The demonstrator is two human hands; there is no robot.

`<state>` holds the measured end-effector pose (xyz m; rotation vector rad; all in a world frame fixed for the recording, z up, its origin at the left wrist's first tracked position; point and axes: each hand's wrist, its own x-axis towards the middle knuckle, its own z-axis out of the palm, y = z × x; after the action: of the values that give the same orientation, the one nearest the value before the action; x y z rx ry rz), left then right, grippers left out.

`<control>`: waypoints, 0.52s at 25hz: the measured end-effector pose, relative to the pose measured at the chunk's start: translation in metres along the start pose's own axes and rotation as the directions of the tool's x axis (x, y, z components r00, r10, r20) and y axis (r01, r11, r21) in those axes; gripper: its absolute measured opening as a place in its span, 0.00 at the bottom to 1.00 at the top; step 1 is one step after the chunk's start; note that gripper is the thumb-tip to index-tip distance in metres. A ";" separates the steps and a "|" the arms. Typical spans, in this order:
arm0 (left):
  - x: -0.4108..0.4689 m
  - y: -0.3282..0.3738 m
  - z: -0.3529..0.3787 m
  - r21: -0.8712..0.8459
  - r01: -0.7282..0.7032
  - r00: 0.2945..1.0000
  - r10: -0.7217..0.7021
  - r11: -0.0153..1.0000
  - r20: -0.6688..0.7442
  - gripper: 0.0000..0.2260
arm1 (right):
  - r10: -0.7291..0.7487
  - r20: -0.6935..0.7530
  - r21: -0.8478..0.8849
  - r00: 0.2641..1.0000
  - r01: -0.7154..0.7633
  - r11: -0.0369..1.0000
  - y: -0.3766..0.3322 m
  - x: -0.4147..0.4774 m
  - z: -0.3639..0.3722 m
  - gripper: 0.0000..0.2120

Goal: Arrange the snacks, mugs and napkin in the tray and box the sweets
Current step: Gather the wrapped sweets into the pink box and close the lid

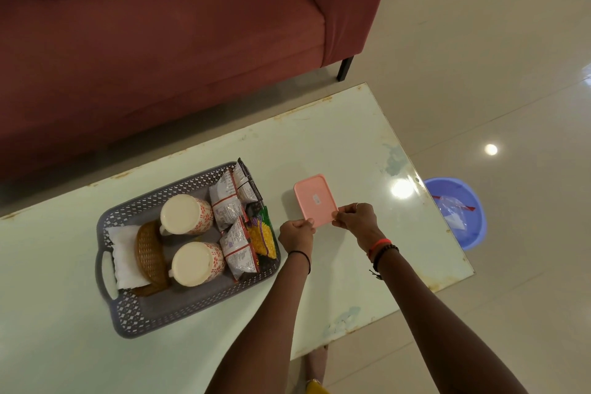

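A pink box (314, 198) with its lid on lies on the pale table (351, 144), right of the grey perforated tray (166, 307). My left hand (295, 235) pinches the box's near left corner. At the near right corner my right hand (355, 217) grips it too. Inside the tray stand two upside-down mugs (187, 214) (196, 264) with red flower prints. Several snack packets (238, 221) fill the tray's right side. A white napkin (123, 253) and a brown woven coaster (150, 254) lie at its left. The sweets are hidden.
A dark red sofa (160, 51) runs along the table's far edge. On the tiled floor to the right stands a blue plastic basin (470, 233) holding a clear bag. The table's right edge is close to the box.
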<state>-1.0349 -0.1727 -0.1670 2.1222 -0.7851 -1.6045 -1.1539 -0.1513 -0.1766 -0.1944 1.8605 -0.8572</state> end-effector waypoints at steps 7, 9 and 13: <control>-0.001 0.006 -0.001 0.141 -0.022 1.000 0.019 0.990 0.022 0.12 | 0.073 0.099 -0.246 0.992 -0.046 0.968 -0.020 0.013 -0.004 0.08; -0.001 0.010 -0.003 0.243 -0.040 0.998 0.028 0.969 0.054 0.12 | 0.056 0.149 -0.329 0.987 -0.003 0.944 -0.033 0.020 -0.002 0.17; -0.003 0.021 -0.004 0.270 -0.090 0.996 0.089 0.959 0.015 0.15 | -0.154 0.142 -0.403 0.978 0.199 0.893 -0.062 0.028 0.008 0.16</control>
<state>-1.0363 -0.1876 -0.1510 2.2300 -1.1422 -1.5273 -1.1751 -0.2138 -0.1596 -0.6732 1.9252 -0.5447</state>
